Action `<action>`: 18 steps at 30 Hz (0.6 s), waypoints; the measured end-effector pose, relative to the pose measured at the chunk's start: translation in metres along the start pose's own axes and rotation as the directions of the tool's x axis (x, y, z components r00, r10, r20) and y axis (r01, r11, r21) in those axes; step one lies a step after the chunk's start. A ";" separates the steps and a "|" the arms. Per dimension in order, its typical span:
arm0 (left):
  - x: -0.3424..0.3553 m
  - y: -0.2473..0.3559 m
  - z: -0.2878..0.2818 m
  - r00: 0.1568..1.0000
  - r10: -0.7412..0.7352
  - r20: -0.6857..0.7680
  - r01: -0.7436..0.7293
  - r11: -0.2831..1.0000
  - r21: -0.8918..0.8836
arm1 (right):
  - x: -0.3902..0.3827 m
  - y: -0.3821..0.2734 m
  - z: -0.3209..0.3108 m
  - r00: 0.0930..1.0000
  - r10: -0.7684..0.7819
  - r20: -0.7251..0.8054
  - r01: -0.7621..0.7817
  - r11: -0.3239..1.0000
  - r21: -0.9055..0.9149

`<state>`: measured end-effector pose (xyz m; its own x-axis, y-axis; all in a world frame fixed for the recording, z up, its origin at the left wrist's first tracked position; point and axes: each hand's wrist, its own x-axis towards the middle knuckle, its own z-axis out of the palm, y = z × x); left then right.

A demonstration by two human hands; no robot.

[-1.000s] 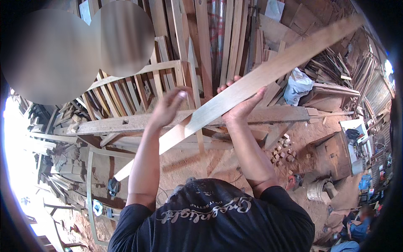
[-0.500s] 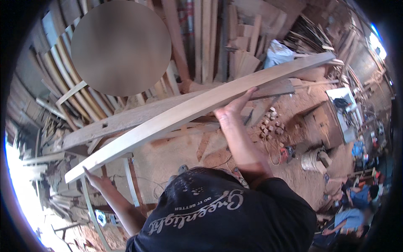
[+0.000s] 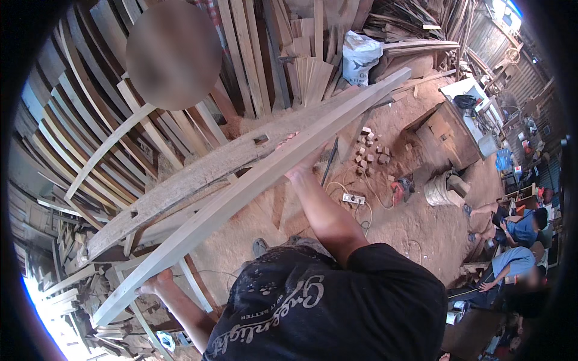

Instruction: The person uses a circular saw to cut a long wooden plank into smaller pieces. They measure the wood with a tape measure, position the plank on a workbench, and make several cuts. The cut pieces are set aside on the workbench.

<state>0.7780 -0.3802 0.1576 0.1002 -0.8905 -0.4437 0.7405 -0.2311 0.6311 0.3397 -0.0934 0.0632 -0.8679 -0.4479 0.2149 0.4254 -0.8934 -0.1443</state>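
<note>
The plank [image 3: 235, 195] has shifted leftward, long, pale and square-edged

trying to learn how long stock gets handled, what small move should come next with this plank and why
Probably ease the pale plank forward onto the mortised beam. The right hand grips it around mid-length, the left hand meets its near edge toward the left end, and the beam lies just beyond, running roughly the same way, so it could offer support.
</note>
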 end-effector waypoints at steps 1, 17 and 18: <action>-0.003 0.000 -0.002 1.000 0.001 0.001 -0.001 1.000 -0.028 | -0.001 0.010 -0.002 0.987 0.000 -0.158 -0.001 1.000 -0.007; 0.048 -0.027 -0.026 0.997 0.009 -0.071 -0.014 0.998 -0.065 | -0.025 -0.048 -0.030 0.754 0.046 -0.655 -0.167 0.978 -0.124; 0.052 -0.022 -0.033 0.998 0.026 -0.065 -0.030 0.998 -0.064 | -0.022 -0.050 -0.026 0.744 0.020 -0.668 -0.141 0.982 -0.127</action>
<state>0.7889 -0.4087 0.0999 0.1622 -0.8689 -0.4677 0.7782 -0.1788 0.6021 0.3310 -0.0382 0.0407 -0.8086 -0.3284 -0.4882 0.5070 -0.8100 -0.2949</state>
